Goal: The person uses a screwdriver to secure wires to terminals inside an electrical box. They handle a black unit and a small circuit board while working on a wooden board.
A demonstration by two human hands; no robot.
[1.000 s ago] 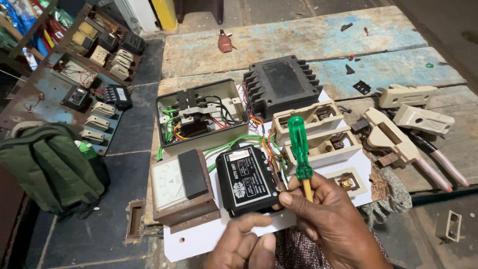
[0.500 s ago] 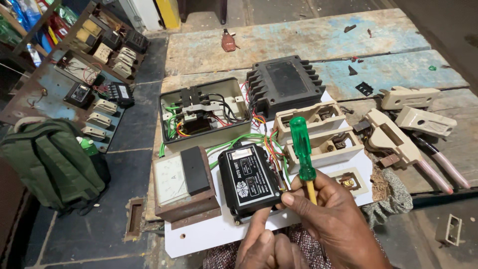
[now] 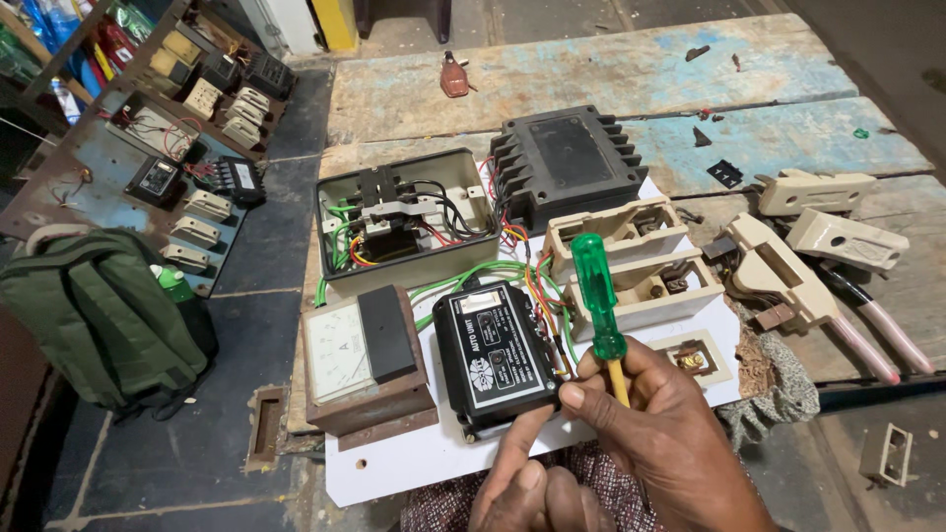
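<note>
At six o'clock, low in the view, the right hand (image 3: 680, 443) has its grip closed around the yellow shank of a green-handled screwdriver (image 3: 595, 296), held upright with the handle pointing to twelve o'clock; the blade end is hidden inside the fingers. The left hand (image 3: 527, 488) sits at seven o'clock of the right, partly cut off by the bottom edge. Its fingers curl and one fingertip touches the lower edge of the black control unit (image 3: 498, 357), but it holds nothing that shows.

That black control unit lies on a white board (image 3: 414, 458) on the wooden counter (image 3: 591, 74), just at nine o'clock of the screwdriver. Orange and green wires (image 3: 537, 296) run from it toward twelve o'clock; where they end is hard to make out. At nine o'clock of the unit stands a brown-cased meter (image 3: 363, 360). At eleven o'clock is an open grey box (image 3: 404, 222) full of wiring, and at one o'clock a black finned housing (image 3: 567, 158). Cream switch bodies (image 3: 631, 261) stand behind the screwdriver. A green backpack (image 3: 99, 315) rests on the floor at nine o'clock, its left side cut off.
</note>
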